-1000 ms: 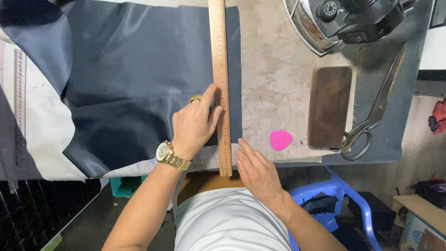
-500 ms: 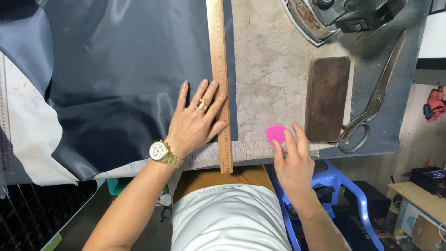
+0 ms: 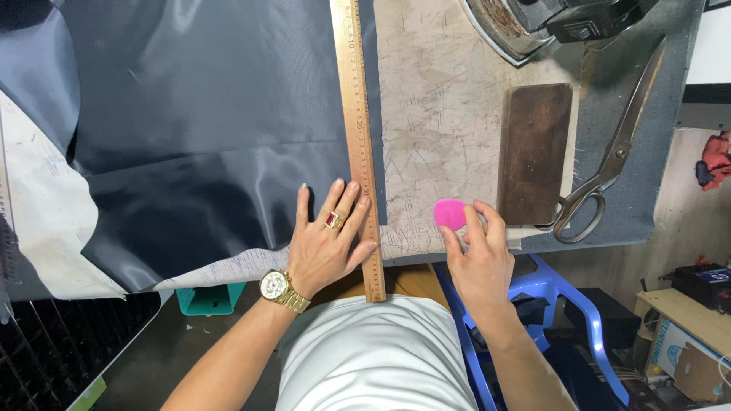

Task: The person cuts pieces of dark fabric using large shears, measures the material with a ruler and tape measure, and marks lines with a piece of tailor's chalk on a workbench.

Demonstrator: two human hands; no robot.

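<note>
1. The left hand (image 3: 329, 243) lay flat, palm down, with its fingers spread apart. They pressed on the dark blue fabric (image 3: 198, 144) and on the wooden ruler (image 3: 358, 144), gripping nothing.
2. The ruler ran lengthwise under the left fingertips, away from the body. Its near end stuck out past the table edge, just beyond the thumb.
3. The fabric spread out from under the left palm, away to the outer side of that hand.
4. The right hand (image 3: 480, 255) had its fingertips closed on the pink tailor's chalk (image 3: 451, 215), thumb on one side and forefinger on top.
5. The chalk rested on the scratched worktable (image 3: 434, 114), between the ruler and a brown block (image 3: 534, 152).
6. A pair of large scissors (image 3: 609, 167) lay beyond the block, well apart from the right fingers.
</note>
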